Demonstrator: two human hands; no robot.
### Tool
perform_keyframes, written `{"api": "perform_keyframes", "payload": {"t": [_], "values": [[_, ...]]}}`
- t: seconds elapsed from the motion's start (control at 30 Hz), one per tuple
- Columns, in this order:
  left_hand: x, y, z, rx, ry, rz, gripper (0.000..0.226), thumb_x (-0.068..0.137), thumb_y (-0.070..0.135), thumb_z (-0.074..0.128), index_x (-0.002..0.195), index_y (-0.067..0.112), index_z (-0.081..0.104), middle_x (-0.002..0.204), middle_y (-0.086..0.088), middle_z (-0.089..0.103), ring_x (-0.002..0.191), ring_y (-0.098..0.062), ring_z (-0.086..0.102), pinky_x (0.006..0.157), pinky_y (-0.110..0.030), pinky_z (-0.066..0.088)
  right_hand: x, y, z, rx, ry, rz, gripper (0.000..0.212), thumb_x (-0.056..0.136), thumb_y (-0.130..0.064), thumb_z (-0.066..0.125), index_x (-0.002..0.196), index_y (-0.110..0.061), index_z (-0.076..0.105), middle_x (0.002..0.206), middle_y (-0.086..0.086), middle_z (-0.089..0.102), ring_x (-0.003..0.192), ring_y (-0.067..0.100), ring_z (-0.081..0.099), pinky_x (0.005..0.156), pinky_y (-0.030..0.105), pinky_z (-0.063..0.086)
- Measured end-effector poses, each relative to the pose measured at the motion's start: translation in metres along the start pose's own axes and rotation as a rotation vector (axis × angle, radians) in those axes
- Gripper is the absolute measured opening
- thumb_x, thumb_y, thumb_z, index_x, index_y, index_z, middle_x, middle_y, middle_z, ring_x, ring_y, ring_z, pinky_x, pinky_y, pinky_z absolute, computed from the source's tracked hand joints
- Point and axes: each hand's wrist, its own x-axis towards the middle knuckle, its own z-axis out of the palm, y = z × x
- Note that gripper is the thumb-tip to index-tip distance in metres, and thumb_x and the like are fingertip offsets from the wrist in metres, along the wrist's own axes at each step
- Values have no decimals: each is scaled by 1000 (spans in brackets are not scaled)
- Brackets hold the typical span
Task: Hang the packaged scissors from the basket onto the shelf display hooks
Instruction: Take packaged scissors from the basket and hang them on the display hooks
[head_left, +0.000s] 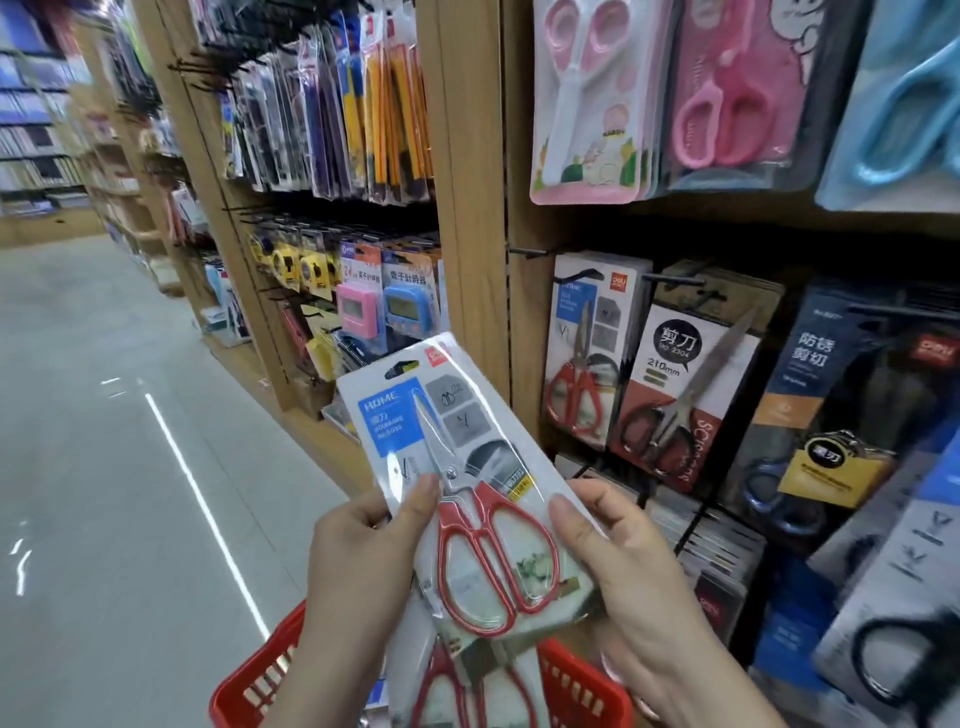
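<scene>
A packaged pair of red-handled scissors is held up in front of the shelf, tilted with its hang hole toward the upper left. My left hand pinches its left edge with thumb on the front. My right hand grips its right edge. Below them the red basket holds more red-handled scissor packs. On the shelf to the right, a matching red-handled pack hangs on a black hook.
Other scissor packs hang on hooks to the right, pink and blue ones above. A wooden upright separates this bay from the stationery display on the left. The grey aisle floor stretches away to the left.
</scene>
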Motion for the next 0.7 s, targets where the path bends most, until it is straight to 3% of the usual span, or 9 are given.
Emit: {"api": "perform_keyframes", "payload": {"t": [0.1, 0.2, 0.27, 0.37, 0.4, 0.5, 0.63, 0.7], "values": [[4, 0, -3, -12, 36, -12, 24, 89, 32, 69, 81, 10, 79, 77, -12, 77, 70, -28, 74, 67, -42, 60, 1, -7, -6, 15, 82, -59, 18, 79, -11, 68, 97, -10, 64, 96, 18, 74, 66, 26, 70, 54, 37, 58], [9, 3, -12, -39, 71, -22, 22, 92, 30, 66, 91, 10, 76, 77, -8, 77, 66, -24, 75, 61, -34, 55, -1, -19, -9, -42, 147, -231, 19, 85, -1, 64, 99, -11, 59, 96, 9, 76, 74, 19, 74, 53, 31, 60], [11, 5, -15, -43, 65, -19, 22, 93, 30, 65, 93, 11, 75, 76, -6, 77, 66, -22, 75, 60, -32, 54, -5, -21, -11, -276, 150, -394, 28, 87, 2, 65, 92, -25, 60, 100, -1, 74, 84, 13, 73, 61, 27, 60], [8, 1, -7, 11, 35, 6, 24, 94, 28, 64, 80, 12, 76, 71, -5, 76, 62, -20, 73, 60, -31, 55, -14, -4, 3, -832, 70, -681, 40, 87, 2, 65, 88, -38, 59, 122, -18, 64, 103, -7, 61, 83, 11, 51], [7, -2, -3, 41, 23, 11, 27, 95, 26, 64, 75, 10, 75, 70, -5, 76, 62, -20, 72, 62, -32, 56, -14, 6, 8, -1039, 66, -826, 39, 86, 1, 63, 93, -38, 59, 128, -15, 60, 105, -8, 58, 86, 11, 49], [1, -7, 8, 23, -55, -5, 23, 97, 20, 60, 85, 10, 77, 82, -7, 78, 79, -25, 75, 75, -41, 61, -8, 37, 13, -1386, 42, -1058, 33, 80, -15, 56, 110, -28, 57, 134, 2, 61, 109, 22, 57, 82, 42, 54], [-1, -5, 11, -39, -63, -37, 30, 102, 25, 50, 93, 12, 76, 85, -3, 78, 79, -15, 75, 62, -25, 57, -9, 36, 14, -1419, 91, -1071, 26, 87, -35, 60, 111, -27, 66, 137, 2, 60, 109, 22, 55, 79, 39, 50], [-1, -6, 12, -115, -30, -90, 40, 101, 42, 47, 96, 14, 75, 89, -4, 78, 82, -14, 75, 68, -29, 58, -11, 35, 15, -1433, 122, -1067, 28, 89, -39, 59, 113, -28, 68, 137, 2, 60, 108, 22, 57, 77, 37, 49]]}}
